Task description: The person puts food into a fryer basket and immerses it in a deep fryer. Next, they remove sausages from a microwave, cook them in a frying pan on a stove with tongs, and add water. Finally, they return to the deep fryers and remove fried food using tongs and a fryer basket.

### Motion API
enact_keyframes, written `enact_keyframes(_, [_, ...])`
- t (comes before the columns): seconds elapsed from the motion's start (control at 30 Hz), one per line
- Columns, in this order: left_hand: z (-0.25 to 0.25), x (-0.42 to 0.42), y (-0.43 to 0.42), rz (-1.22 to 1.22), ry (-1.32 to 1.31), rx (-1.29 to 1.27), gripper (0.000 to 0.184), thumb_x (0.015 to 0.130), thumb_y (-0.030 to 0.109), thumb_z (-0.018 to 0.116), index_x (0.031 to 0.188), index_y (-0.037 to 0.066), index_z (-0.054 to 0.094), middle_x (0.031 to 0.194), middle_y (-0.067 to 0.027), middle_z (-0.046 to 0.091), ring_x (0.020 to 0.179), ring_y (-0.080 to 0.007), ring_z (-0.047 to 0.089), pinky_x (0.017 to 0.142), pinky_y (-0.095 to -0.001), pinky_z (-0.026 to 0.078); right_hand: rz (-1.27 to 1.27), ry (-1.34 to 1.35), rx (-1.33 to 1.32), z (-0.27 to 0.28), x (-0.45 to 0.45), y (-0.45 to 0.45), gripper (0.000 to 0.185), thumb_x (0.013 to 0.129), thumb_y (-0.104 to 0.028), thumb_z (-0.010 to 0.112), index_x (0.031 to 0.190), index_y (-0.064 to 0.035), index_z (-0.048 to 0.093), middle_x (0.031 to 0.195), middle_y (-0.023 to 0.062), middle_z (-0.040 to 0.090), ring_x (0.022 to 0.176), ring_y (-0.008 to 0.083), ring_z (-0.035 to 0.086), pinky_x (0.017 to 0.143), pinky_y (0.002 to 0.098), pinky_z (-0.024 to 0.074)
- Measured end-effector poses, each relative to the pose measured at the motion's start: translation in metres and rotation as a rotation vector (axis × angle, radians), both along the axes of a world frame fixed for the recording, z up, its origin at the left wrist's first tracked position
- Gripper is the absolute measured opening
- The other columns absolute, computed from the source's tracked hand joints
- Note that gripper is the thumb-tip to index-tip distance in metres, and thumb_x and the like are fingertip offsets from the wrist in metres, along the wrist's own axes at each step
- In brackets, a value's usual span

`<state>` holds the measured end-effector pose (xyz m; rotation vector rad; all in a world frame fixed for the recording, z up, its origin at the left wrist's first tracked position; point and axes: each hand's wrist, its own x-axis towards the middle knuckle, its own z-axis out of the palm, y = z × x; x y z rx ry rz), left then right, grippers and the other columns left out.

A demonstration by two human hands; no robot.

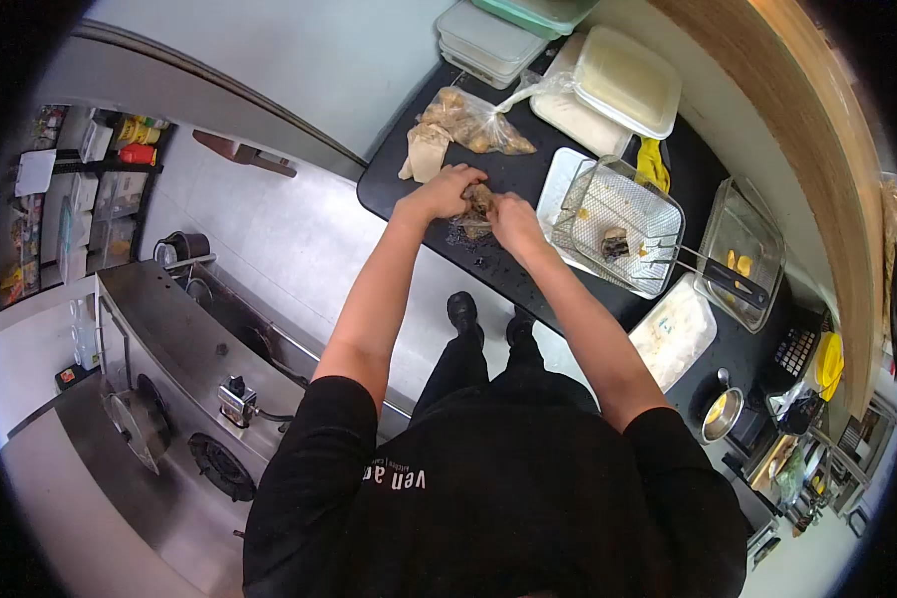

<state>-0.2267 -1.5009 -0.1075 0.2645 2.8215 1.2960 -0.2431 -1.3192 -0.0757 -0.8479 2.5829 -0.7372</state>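
At the counter's near edge, my left hand (445, 193) and my right hand (514, 221) are close together, fingers curled around a brown lumpy clump (477, 203). It looks like food, perhaps in clear plastic; its exact kind cannot be made out. Dark wet bits (471, 237) lie on the black counter (513, 271) just below the hands. Beyond my left hand is a beige folded cloth or paper (428, 151). A clear plastic bag (473, 120) of brownish-tan lumps rests behind it, its twisted neck pointing right.
Right of my hands, a wire fryer basket (623, 211) holding a dark piece sits over a white tray (558, 177). Farther right are a clear container (743, 234), a white-lidded tub (674, 332) and a small metal pan (722, 416). Lidded tubs (628, 80) stand behind. A stove (221, 466) is at left.
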Motion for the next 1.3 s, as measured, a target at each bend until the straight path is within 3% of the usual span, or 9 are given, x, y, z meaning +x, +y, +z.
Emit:
enact_keyframes(0.27, [0.004,-0.001,-0.011,-0.013,-0.186,-0.005,0.019,0.083,0.008,0.057,0.099,-0.001,0.061,0.09,-0.0143,0.064,0.084,-0.0298,0.061,0.076,-0.0355,0.048,-0.031,-0.022,-0.103,-0.015,-0.009,-0.012,0.057,0.072,-0.016,0.073,0.123,-0.004,0.052,0.105,0.0207,0.063,0.096,0.0376,0.059,0.085,0.0416,0.0474])
enact_keyframes(0.47, [-0.016,0.005,0.004,0.249,-0.171,0.336,0.011,0.091,0.007,0.05,0.095,0.001,0.058,0.085,-0.0093,0.064,0.077,-0.0205,0.06,0.073,-0.0319,0.047,-0.086,-0.263,-0.144,0.012,-0.012,-0.009,0.059,0.074,-0.01,0.066,0.128,-0.0031,0.046,0.105,0.0233,0.063,0.1,0.0385,0.059,0.087,0.0432,0.0475])
enact_keyframes(0.67, [-0.006,0.011,0.016,0.474,-0.485,0.792,0.014,0.097,0.01,0.043,0.105,0.005,0.053,0.09,-0.004,0.056,0.079,-0.0106,0.051,0.071,-0.027,0.044,-0.081,-0.364,-0.236,0.001,-0.019,0.007,0.05,0.073,-0.009,0.065,0.122,-0.0075,0.054,0.105,0.0222,0.063,0.098,0.0363,0.061,0.085,0.0407,0.0487])
enact_keyframes(0.77, [-0.008,0.013,0.015,0.463,-0.448,0.764,0.012,0.093,0.008,0.049,0.104,0.005,0.053,0.091,-0.0042,0.053,0.082,-0.0132,0.052,0.072,-0.0281,0.044,0.033,-0.375,-0.245,0.0,-0.021,0.012,0.046,0.073,-0.012,0.066,0.119,-0.0091,0.058,0.106,0.0197,0.062,0.096,0.0337,0.062,0.083,0.0383,0.0492])
enact_keyframes(0.83, [-0.007,0.017,0.01,0.394,-0.109,0.308,0.02,0.087,0.006,0.056,0.106,0.004,0.052,0.095,-0.0077,0.056,0.084,-0.0201,0.055,0.076,-0.0313,0.046,0.042,-0.484,-0.081,-0.011,-0.029,0.014,0.042,0.074,-0.015,0.069,0.114,-0.0082,0.06,0.107,0.0173,0.061,0.093,0.0299,0.062,0.08,0.0366,0.0495])
enact_keyframes(0.87, [-0.007,0.019,0.011,0.394,-0.109,0.305,0.02,0.087,0.006,0.056,0.106,0.004,0.052,0.095,-0.0077,0.056,0.084,-0.0201,0.055,0.076,-0.0313,0.046,0.042,-0.485,-0.084,-0.016,-0.03,0.017,0.042,0.074,-0.015,0.069,0.114,-0.0082,0.06,0.107,0.0173,0.061,0.093,0.0299,0.062,0.08,0.0366,0.0495])
enact_keyframes(0.93, [0.037,0.029,0.021,0.428,0.438,-0.186,0.029,0.079,0.003,0.06,0.107,0.003,0.054,0.098,-0.0122,0.058,0.089,-0.0288,0.058,0.081,-0.0356,0.047,0.007,-0.414,-0.086,-0.024,-0.033,0.019,0.036,0.075,-0.018,0.07,0.107,-0.0042,0.061,0.099,0.016,0.063,0.086,0.0264,0.063,0.076,0.0345,0.0497])
enact_keyframes(1.1, [0.038,0.045,0.043,0.211,0.254,0.035,0.031,0.071,0.005,0.069,0.1,0.004,0.059,0.095,-0.0122,0.062,0.093,-0.0343,0.057,0.082,-0.0403,0.046,-0.158,-0.669,-0.116,-0.023,-0.045,0.009,0.028,0.08,-0.015,0.067,0.104,-0.0018,0.059,0.088,0.0107,0.063,0.074,0.0189,0.061,0.062,0.0306,0.0499])
enact_keyframes(1.3, [0.027,0.061,0.055,0.248,0.049,-0.239,0.042,0.066,0.008,0.075,0.105,0.009,0.056,0.091,-0.0091,0.064,0.09,-0.0324,0.058,0.078,-0.0442,0.045,-0.077,-0.716,-0.056,0.005,-0.056,0.004,0.026,0.082,-0.007,0.062,0.108,-0.0017,0.059,0.088,0.0084,0.062,0.071,0.0149,0.06,0.056,0.0276,0.0518])
